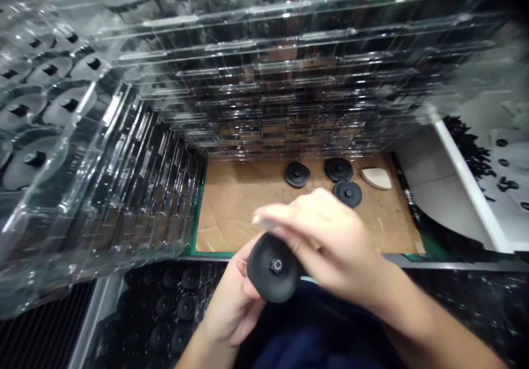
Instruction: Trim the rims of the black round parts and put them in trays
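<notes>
My left hand [231, 303] grips a round black disc [273, 268] with a small metal hub at its centre, holding it from below just in front of the table edge. My right hand [330, 242] reaches across over the disc's top, fingers curled and blurred, touching its upper rim. Three more black discs lie on the brown cardboard sheet [235, 204] beyond: one disc [297, 174] at the left, a second disc [338, 169] at the right and a third disc [347, 193] nearer me. A white wedge-shaped piece [377, 178] lies beside them.
Stacks of clear plastic trays [264, 82] wall in the cardboard at the back and the left [61, 137], some holding discs. A tray of black discs [165, 308] sits below the table edge at lower left. A white bin [471, 182] with small black parts stands at right.
</notes>
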A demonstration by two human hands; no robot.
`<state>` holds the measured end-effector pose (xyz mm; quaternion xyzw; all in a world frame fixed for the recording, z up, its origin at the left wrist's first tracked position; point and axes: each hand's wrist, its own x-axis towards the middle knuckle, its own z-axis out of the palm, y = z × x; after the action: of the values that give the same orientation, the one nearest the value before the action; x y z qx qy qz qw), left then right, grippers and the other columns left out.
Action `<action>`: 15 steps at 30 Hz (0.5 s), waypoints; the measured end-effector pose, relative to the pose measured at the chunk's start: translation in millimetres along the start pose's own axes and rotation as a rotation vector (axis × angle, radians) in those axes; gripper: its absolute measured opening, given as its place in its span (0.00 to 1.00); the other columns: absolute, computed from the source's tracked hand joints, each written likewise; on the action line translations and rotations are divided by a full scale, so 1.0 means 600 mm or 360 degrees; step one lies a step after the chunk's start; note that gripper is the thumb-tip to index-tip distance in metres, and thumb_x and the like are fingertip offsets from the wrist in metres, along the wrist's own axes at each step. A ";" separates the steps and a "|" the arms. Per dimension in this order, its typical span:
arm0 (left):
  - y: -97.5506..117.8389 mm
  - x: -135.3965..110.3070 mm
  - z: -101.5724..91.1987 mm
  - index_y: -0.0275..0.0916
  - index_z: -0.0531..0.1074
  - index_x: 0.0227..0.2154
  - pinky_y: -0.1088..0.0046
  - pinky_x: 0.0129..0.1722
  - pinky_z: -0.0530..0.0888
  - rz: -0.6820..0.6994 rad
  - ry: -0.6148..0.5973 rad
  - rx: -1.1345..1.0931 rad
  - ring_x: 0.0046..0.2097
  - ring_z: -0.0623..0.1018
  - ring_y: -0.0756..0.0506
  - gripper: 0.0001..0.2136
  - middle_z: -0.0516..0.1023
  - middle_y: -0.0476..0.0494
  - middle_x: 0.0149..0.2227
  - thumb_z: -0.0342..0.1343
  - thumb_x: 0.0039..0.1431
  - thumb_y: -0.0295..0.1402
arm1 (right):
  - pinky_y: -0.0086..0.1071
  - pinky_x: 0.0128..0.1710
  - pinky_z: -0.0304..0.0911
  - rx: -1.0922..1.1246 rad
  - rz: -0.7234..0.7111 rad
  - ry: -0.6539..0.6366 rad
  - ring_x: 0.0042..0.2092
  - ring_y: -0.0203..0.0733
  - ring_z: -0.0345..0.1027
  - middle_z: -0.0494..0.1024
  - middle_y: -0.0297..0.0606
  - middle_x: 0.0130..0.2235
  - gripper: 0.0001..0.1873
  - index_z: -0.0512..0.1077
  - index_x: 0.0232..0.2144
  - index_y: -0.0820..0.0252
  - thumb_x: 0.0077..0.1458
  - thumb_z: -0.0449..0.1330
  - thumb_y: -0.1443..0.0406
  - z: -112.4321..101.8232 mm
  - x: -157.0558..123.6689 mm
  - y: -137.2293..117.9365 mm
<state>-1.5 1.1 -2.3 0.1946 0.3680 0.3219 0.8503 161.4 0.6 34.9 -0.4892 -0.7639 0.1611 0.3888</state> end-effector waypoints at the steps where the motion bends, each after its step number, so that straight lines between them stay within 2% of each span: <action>1: 0.004 -0.002 -0.002 0.44 0.75 0.46 0.67 0.47 0.73 0.0016 -0.0014 -0.0029 0.45 0.79 0.40 0.32 0.80 0.42 0.45 0.71 0.32 0.44 | 0.34 0.33 0.58 -0.0101 0.0137 0.0081 0.32 0.38 0.67 0.78 0.37 0.32 0.13 0.73 0.44 0.63 0.61 0.51 0.70 -0.001 -0.007 0.011; 3: 0.012 -0.007 -0.005 0.47 0.76 0.45 0.70 0.47 0.73 0.0026 -0.0026 -0.0093 0.45 0.79 0.42 0.25 0.80 0.45 0.47 0.70 0.38 0.39 | 0.33 0.34 0.60 -0.0151 0.0422 0.0180 0.35 0.39 0.69 0.79 0.39 0.35 0.12 0.72 0.45 0.62 0.61 0.52 0.68 0.006 -0.034 0.033; 4: 0.015 -0.009 -0.006 0.48 0.76 0.44 0.70 0.47 0.73 0.0016 -0.0030 -0.0124 0.46 0.79 0.42 0.23 0.80 0.46 0.47 0.70 0.40 0.37 | 0.33 0.35 0.62 -0.0097 0.0580 0.0166 0.37 0.40 0.71 0.79 0.40 0.38 0.13 0.72 0.45 0.61 0.61 0.52 0.67 0.016 -0.053 0.043; 6: 0.019 -0.011 -0.007 0.48 0.77 0.43 0.71 0.48 0.72 -0.0014 -0.0040 -0.0169 0.46 0.79 0.43 0.21 0.81 0.47 0.46 0.70 0.41 0.35 | 0.32 0.35 0.65 0.0047 0.0884 0.0037 0.40 0.41 0.73 0.79 0.41 0.43 0.13 0.71 0.45 0.60 0.61 0.51 0.64 0.043 -0.096 0.060; 8: 0.019 -0.009 -0.007 0.47 0.77 0.43 0.72 0.48 0.72 -0.0055 -0.0043 -0.0202 0.46 0.79 0.44 0.23 0.81 0.48 0.45 0.70 0.39 0.36 | 0.31 0.31 0.68 0.0129 0.1064 -0.0124 0.37 0.41 0.74 0.80 0.40 0.41 0.13 0.72 0.43 0.61 0.60 0.51 0.63 0.070 -0.134 0.074; 11: 0.019 -0.004 -0.005 0.46 0.77 0.43 0.72 0.50 0.71 -0.0109 -0.0068 -0.0196 0.47 0.79 0.43 0.24 0.80 0.47 0.45 0.71 0.37 0.37 | 0.31 0.27 0.69 0.0147 0.1147 -0.0192 0.29 0.39 0.74 0.81 0.38 0.36 0.12 0.72 0.40 0.61 0.59 0.52 0.62 0.076 -0.155 0.078; 13: 0.018 -0.001 -0.001 0.46 0.77 0.43 0.72 0.49 0.72 -0.0123 -0.0137 -0.0199 0.46 0.79 0.44 0.24 0.81 0.47 0.44 0.71 0.38 0.37 | 0.31 0.30 0.69 0.0113 0.1144 -0.0087 0.33 0.40 0.75 0.81 0.39 0.39 0.11 0.71 0.42 0.59 0.60 0.52 0.63 0.049 -0.138 0.062; 15: 0.015 0.002 0.004 0.46 0.77 0.42 0.71 0.48 0.73 -0.0125 -0.0164 -0.0184 0.44 0.80 0.44 0.24 0.81 0.47 0.43 0.71 0.37 0.37 | 0.30 0.34 0.69 0.0048 0.0957 0.0084 0.40 0.41 0.75 0.79 0.38 0.43 0.11 0.70 0.44 0.55 0.61 0.52 0.64 0.012 -0.104 0.029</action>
<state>-2.9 8.4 3.7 0.1470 0.3119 0.2986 0.8899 180.5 -44.5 -7.8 -0.6917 -0.5718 0.2676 0.3507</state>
